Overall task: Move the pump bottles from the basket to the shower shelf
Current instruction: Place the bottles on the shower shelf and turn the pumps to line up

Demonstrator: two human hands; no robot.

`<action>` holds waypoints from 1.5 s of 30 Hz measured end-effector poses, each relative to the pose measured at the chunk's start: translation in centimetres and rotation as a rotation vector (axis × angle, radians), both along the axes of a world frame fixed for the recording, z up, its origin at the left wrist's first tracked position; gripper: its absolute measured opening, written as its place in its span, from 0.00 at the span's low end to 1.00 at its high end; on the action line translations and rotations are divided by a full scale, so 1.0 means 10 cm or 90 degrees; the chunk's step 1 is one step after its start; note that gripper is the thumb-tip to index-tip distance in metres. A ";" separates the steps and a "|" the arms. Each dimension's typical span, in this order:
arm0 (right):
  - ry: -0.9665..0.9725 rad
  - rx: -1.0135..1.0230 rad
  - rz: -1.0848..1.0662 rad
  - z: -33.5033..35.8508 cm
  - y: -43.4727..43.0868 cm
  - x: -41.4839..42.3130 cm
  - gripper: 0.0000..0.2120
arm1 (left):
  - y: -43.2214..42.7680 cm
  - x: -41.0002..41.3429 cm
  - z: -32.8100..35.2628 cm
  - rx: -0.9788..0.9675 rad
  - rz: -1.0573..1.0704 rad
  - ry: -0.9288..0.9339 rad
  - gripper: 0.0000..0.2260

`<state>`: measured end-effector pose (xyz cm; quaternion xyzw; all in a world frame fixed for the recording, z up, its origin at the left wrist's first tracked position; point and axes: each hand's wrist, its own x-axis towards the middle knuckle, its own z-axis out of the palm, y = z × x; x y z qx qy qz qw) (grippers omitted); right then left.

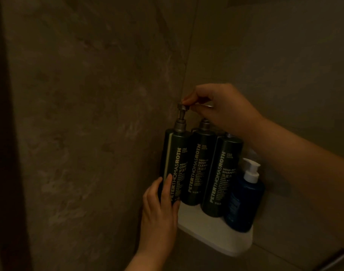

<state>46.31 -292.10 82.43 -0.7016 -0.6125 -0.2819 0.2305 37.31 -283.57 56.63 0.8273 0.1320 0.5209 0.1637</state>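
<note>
Three tall dark green pump bottles stand in a row on a white corner shelf [216, 233]: a conditioner bottle [172, 161] at the left, a body cleanser bottle [200, 169] in the middle, a shampoo bottle [220, 178] to the right. A shorter blue bottle [243, 202] with a white pump stands at the shelf's right end. My left hand [159, 206] wraps the lower part of the conditioner bottle. My right hand [224, 108] pinches that bottle's metal pump head [182, 107] from above. The basket is out of view.
Dim brown stone walls meet in a corner just behind the shelf. A metal handle or bar [335, 259] shows at the bottom right. My right forearm crosses above the blue bottle.
</note>
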 end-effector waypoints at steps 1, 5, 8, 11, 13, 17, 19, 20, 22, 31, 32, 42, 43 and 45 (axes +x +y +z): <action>-0.010 -0.003 -0.006 0.00 0.01 0.00 0.04 | 0.00 0.01 0.00 -0.001 0.001 0.008 0.41; -0.033 -0.014 -0.028 0.02 0.04 0.00 0.06 | 0.01 0.02 0.00 0.006 0.004 0.064 0.42; -0.037 -0.026 -0.046 0.04 0.04 0.01 0.07 | 0.00 0.01 -0.03 0.006 0.004 0.154 0.49; -0.030 -0.035 -0.057 0.07 0.07 0.04 0.08 | -0.02 0.00 -0.02 -0.040 -0.005 0.214 0.52; -0.022 -0.041 -0.067 0.08 0.09 0.07 0.08 | -0.05 -0.01 0.04 -0.048 -0.025 0.243 0.49; -0.011 -0.054 -0.102 0.10 0.14 0.11 0.09 | -0.02 -0.01 0.12 -0.039 -0.032 0.241 0.39; -0.009 -0.062 -0.116 0.11 0.16 0.13 0.10 | 0.00 0.01 0.13 -0.046 -0.047 0.241 0.36; -0.006 -0.066 -0.123 0.12 0.17 0.14 0.11 | 0.02 0.03 0.14 -0.055 -0.055 0.245 0.35; -0.003 -0.075 -0.137 0.15 0.18 0.14 0.11 | 0.03 0.07 0.14 -0.063 -0.064 0.255 0.34; 0.002 -0.127 -0.187 0.20 0.22 0.18 0.17 | 0.10 0.21 0.16 -0.071 -0.069 0.260 0.33; 0.008 -0.128 -0.188 0.21 0.22 0.19 0.17 | 0.10 0.22 0.17 -0.071 -0.071 0.260 0.33; 0.048 -0.142 -0.200 0.20 0.17 0.12 0.15 | 0.12 0.18 0.16 -0.077 -0.086 0.245 0.33; 0.052 -0.134 -0.202 0.20 0.15 0.13 0.16 | 0.12 0.17 0.16 -0.077 -0.088 0.238 0.33; 0.071 -0.092 -0.199 0.22 0.07 0.13 0.16 | 0.12 0.14 0.16 -0.080 -0.091 0.221 0.33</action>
